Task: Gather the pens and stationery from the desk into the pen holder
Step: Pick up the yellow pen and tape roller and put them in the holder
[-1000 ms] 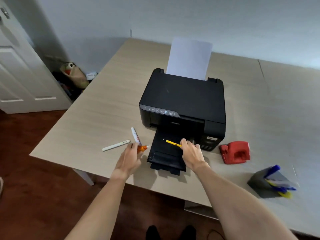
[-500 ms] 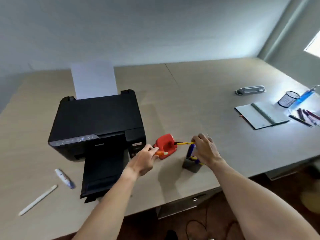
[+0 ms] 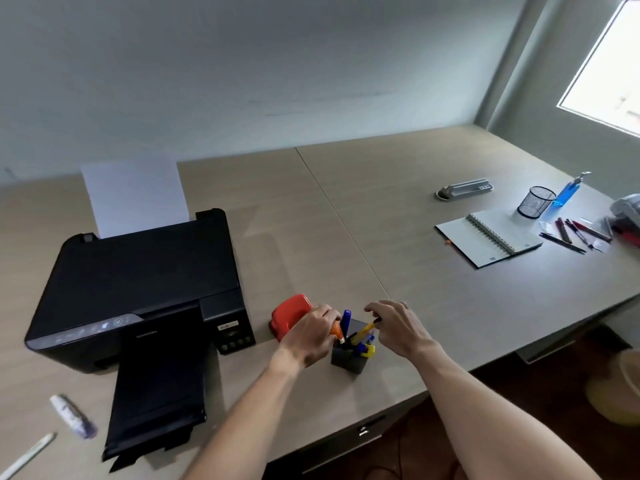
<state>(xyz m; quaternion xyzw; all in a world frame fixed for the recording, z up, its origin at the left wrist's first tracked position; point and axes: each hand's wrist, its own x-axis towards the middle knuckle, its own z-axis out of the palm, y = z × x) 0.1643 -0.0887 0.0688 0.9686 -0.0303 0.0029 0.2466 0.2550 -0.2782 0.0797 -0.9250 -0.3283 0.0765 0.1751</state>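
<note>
A dark grey pen holder [image 3: 348,360] stands near the desk's front edge with several blue and yellow pens in it. My left hand [image 3: 313,332] grips an orange pen [image 3: 336,332] with its tip down at the holder's left rim. My right hand [image 3: 394,323] pinches a yellow pen [image 3: 365,330] that slants into the holder's mouth. A white and purple marker [image 3: 72,415] and a white pen [image 3: 26,455] lie on the desk at the far left.
A black printer [image 3: 138,282] with its output tray out stands left of the holder, and a red hole punch [image 3: 289,315] sits between them. Far right lie a spiral notebook [image 3: 488,237], a mesh cup [image 3: 535,201], several loose pens [image 3: 571,233] and a grey stapler [image 3: 464,188].
Both hands moved in over the pen holder, lowering the orange pen and the yellow pen to its mouth. The view swung further right.
</note>
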